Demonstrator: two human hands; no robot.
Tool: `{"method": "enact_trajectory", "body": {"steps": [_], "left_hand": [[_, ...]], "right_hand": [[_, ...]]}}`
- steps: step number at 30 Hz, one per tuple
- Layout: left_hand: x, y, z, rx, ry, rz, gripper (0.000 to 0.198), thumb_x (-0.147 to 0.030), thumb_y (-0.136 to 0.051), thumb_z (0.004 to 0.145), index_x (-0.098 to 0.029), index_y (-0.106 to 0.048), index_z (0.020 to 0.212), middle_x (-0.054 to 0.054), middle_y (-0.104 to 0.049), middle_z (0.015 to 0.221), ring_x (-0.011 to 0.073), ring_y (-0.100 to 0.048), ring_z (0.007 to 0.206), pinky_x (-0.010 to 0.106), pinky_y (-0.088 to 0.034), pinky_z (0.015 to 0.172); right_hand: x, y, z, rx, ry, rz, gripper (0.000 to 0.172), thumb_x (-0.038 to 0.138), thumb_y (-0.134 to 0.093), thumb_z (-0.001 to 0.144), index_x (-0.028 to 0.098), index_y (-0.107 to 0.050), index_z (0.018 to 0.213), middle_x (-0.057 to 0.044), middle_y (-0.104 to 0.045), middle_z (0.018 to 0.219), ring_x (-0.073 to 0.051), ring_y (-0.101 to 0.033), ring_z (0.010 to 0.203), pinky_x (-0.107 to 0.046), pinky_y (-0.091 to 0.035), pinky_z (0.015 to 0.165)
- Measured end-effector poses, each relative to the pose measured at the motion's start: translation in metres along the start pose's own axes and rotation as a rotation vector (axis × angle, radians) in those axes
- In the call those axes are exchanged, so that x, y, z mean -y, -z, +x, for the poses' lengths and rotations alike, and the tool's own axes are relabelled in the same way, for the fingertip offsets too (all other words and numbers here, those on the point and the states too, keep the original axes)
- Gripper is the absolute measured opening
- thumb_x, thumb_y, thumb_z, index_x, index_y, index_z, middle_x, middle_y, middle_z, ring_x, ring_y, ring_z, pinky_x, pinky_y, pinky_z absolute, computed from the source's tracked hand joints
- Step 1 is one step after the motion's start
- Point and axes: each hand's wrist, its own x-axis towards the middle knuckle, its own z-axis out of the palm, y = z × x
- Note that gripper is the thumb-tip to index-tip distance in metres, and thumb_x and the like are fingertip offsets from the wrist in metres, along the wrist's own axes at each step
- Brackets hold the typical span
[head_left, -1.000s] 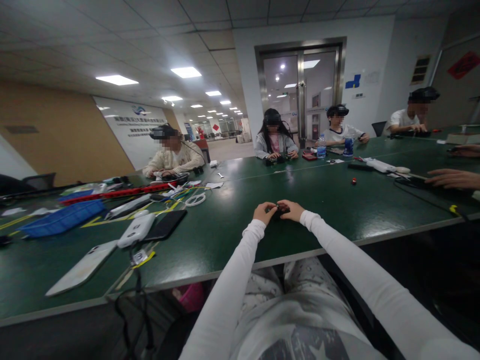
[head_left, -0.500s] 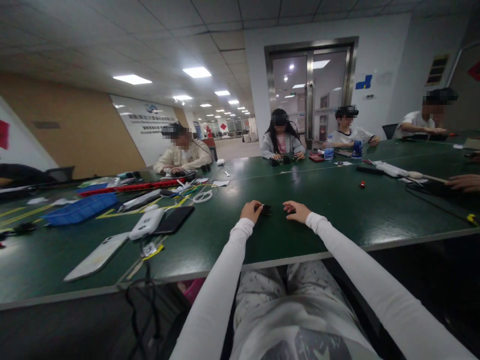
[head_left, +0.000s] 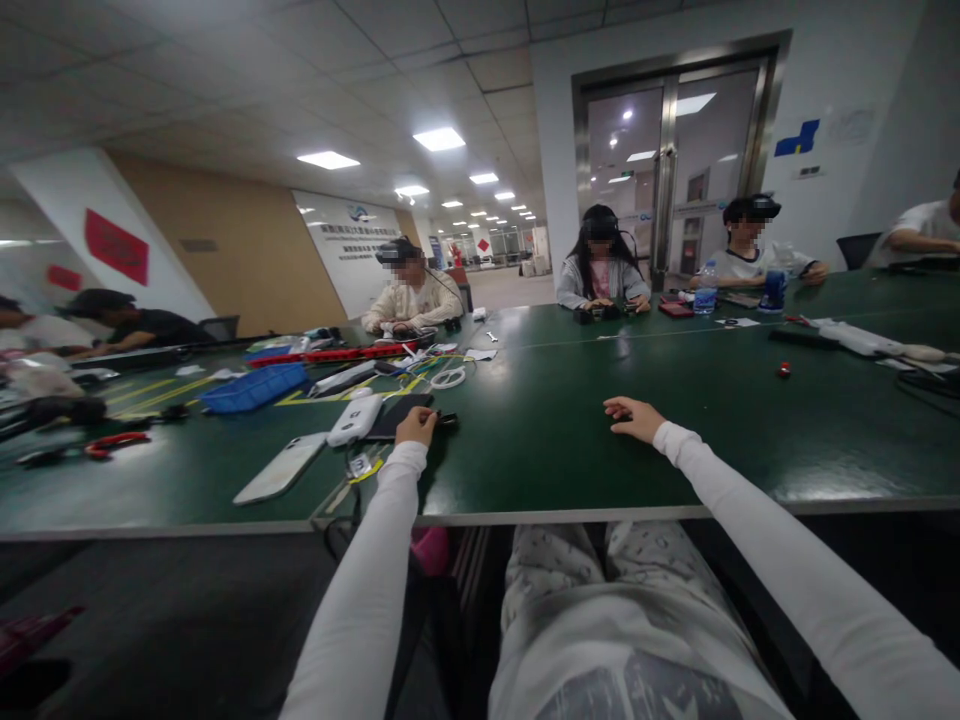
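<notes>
Over by that black slab [head_left: 393, 416], your left hand [head_left: 417, 426] is pinching a small dark piece [head_left: 448, 420] while your right hand [head_left: 634, 418] is hanging out open.

White phone [head_left: 281, 470] flat on green table [head_left: 540, 455]; blue basket [head_left: 255, 390] beyond; coiled white cable [head_left: 448, 386] farther right.

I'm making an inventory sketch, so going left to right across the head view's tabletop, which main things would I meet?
Red curved item, blue tray, white rounded device, left hand, small dark part in its grip, right hand, blue-labelled bottle, small red object.
</notes>
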Motion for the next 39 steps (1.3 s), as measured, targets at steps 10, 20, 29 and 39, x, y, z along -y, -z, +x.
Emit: {"method": "enact_trajectory", "body": {"steps": [10, 20, 29, 39], "left_hand": [[0.006, 0.0, -0.001, -0.018, -0.07, -0.044, 0.019, -0.025, -0.049, 0.068, -0.018, -0.054, 0.085, 0.002, -0.061, 0.082, 0.0121, -0.055, 0.077, 0.023, -0.04, 0.074], [0.009, 0.003, 0.002, -0.115, -0.018, -0.009, 0.021, -0.026, -0.044, 0.072, -0.016, -0.049, 0.09, 0.006, -0.06, 0.087, 0.0155, -0.056, 0.079, 0.026, -0.04, 0.074], [0.017, -0.006, 0.006, -0.079, -0.029, -0.048, 0.021, -0.028, -0.044, 0.073, -0.017, -0.048, 0.091, 0.005, -0.06, 0.087, 0.0131, -0.055, 0.079, 0.025, -0.04, 0.075], [0.008, -0.004, 0.001, -0.079, -0.08, 0.024, 0.022, -0.028, -0.047, 0.07, -0.015, -0.054, 0.086, 0.005, -0.059, 0.08, 0.0141, -0.054, 0.076, 0.025, -0.04, 0.073]], "right_hand": [[-0.001, 0.0, -0.001, 0.004, -0.002, -0.015, 0.047, 0.016, -0.063, 0.058, 0.018, -0.051, 0.103, -0.005, -0.058, 0.093, -0.013, -0.054, 0.081, -0.034, -0.043, 0.08], [-0.001, -0.001, -0.001, 0.002, 0.004, -0.025, 0.046, 0.017, -0.062, 0.058, 0.018, -0.052, 0.102, -0.005, -0.058, 0.093, -0.013, -0.055, 0.081, -0.033, -0.043, 0.08], [0.003, 0.001, -0.003, 0.025, 0.003, -0.061, 0.045, 0.019, -0.062, 0.059, 0.018, -0.052, 0.103, -0.005, -0.058, 0.095, -0.014, -0.054, 0.083, -0.034, -0.043, 0.08], [0.007, 0.001, -0.004, 0.029, 0.003, -0.097, 0.04, 0.017, -0.061, 0.06, 0.018, -0.054, 0.099, -0.005, -0.059, 0.096, -0.015, -0.055, 0.084, -0.033, -0.042, 0.081]]}}
